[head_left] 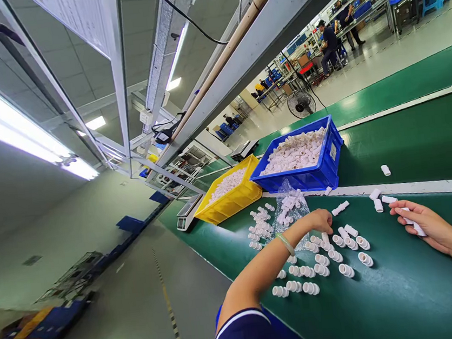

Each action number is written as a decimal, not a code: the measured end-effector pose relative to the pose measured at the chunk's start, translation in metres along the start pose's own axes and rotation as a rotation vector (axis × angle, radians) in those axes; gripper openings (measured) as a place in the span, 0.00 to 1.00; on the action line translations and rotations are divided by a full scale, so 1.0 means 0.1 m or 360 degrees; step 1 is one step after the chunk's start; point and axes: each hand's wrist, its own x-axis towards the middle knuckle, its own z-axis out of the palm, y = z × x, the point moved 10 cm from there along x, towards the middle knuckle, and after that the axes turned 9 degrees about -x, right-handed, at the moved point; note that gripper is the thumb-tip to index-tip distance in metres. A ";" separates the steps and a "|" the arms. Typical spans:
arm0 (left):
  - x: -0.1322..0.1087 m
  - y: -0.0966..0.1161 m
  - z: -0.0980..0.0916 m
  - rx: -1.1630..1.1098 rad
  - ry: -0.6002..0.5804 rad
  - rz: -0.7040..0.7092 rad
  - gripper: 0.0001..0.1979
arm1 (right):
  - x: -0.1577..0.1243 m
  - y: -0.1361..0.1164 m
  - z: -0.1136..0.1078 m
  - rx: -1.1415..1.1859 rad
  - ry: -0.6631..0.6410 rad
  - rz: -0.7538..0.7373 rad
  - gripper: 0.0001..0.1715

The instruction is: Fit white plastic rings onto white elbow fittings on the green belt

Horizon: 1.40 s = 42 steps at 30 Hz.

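My right hand (pixel 430 225) is at the right, its fingers wrapped round a white plastic pipe fitting (pixel 419 229), which partly shows below them. Over the groups of fittings, my left hand (pixel 320 221) is closed with fingertips pointing down at a white fitting (pixel 325 238), which it seems to pinch; the fingers partly hide it. Around and in front of this hand, several short groups of fittings (pixel 311 288) lie on the green table (pixel 407 290). Between the hands lies a longer white piece (pixel 340 208). A few loose fittings (pixel 378 205) lie just left of my right hand.
A blue crate (pixel 300 178) and a yellow crate (pixel 229 200), both full of white fittings, stand behind. A clear plastic bag (pixel 291 205) with fittings lies before them. A scale (pixel 188 213) is beside the yellow crate. A metal beam (pixel 261 51) crosses overhead. People work far off.
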 end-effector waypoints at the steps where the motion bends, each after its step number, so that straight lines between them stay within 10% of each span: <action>1: -0.01 0.04 -0.04 0.0008 0.0020 0.0026 0.16 | 0.00 0.00 0.01 -0.0006 -0.0010 -0.0002 0.31; 16: -0.12 0.15 -0.01 0.0131 -0.0068 -0.0045 0.32 | 0.05 0.12 0.11 -0.0244 -0.0117 0.0007 0.30; 24: -0.01 0.01 0.10 0.0103 -0.0155 -0.0081 0.21 | 0.04 0.11 0.13 -0.0261 -0.0143 0.0001 0.30; 42: 0.33 0.57 -0.44 -0.0447 0.0498 0.0400 0.19 | 0.03 0.00 0.14 -0.0602 -0.0103 -0.0191 0.28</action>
